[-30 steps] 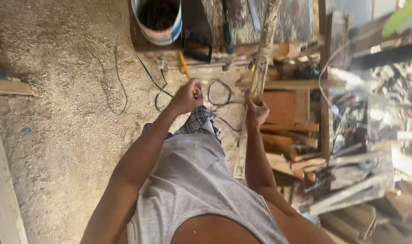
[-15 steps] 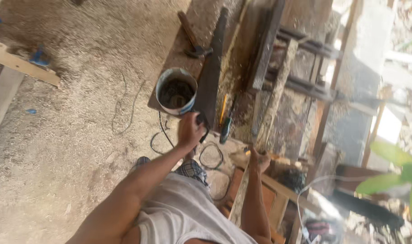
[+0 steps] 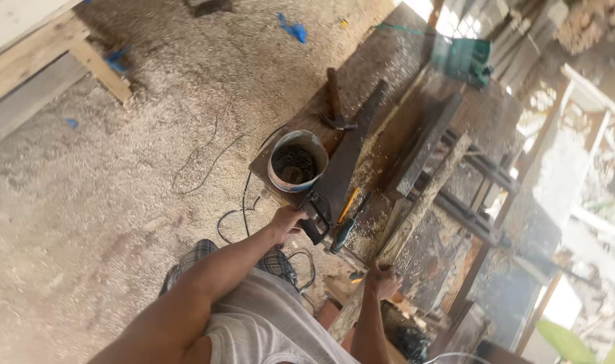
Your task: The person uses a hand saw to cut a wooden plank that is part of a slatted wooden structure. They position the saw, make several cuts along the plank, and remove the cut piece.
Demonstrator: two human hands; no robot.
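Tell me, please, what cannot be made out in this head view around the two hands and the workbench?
- Bucket contents: dark and too small to identify.
- Left hand fingers: whether they grip the saw handle is blurred.
- Right hand: it grips the post; the post's lower end is hidden behind the arm.
- Green tool: blurred, its type unclear.
- Right side beyond the bench: washed out by glare.

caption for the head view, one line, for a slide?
Left hand grips a handsaw handle beside a bucket; right hand holds a rough wooden post on the workbench.
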